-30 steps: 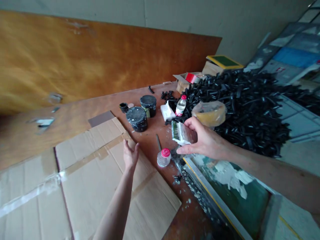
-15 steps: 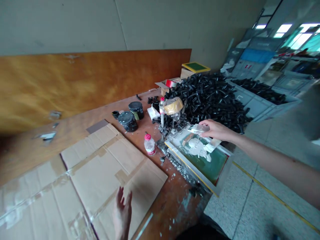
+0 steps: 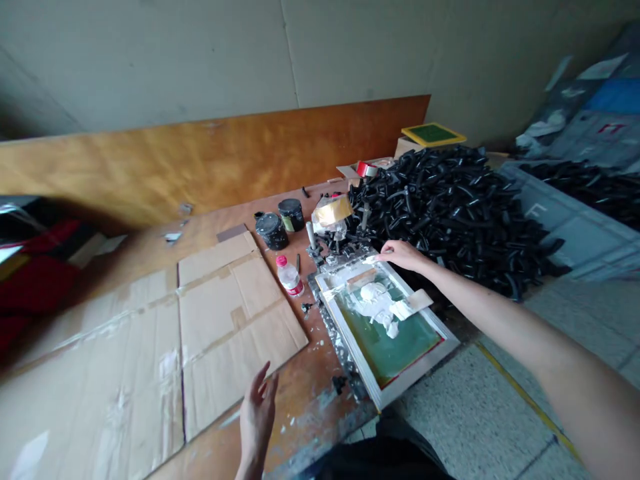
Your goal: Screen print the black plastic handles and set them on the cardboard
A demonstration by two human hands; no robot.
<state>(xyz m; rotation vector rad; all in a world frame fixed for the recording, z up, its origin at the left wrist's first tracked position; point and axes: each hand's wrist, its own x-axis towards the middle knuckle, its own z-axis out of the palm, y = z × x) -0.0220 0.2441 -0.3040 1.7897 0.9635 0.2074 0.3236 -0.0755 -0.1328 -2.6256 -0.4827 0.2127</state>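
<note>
A screen-printing frame (image 3: 425, 368) with green mesh lies at the table's right edge, and white paste (image 3: 377, 303) is heaped on it. My right hand (image 3: 403, 255) is at the frame's far end, its fingers pinched together. Something small and whitish shows at the fingertips, too unclear to name. On the mesh rest a pale flat scraper (image 3: 417, 301), smeared with paste, and a wooden strip (image 3: 361, 279). Over the table's near edge, beside the cardboard, my left hand (image 3: 257, 410) is held with fingers apart and nothing in it.
Flattened cardboard (image 3: 225, 340) covers much of the table on the left. Behind the frame stand a red-capped bottle (image 3: 290, 277), two dark tubs (image 3: 271, 231) and a tape roll (image 3: 334, 211). A big heap of black parts (image 3: 445, 207) borders a grey crate (image 3: 565, 223).
My right hand has moved from above the mesh, where it held a pale flat piece, down to the frame's far end. The view has turned; my left hand stays open.
</note>
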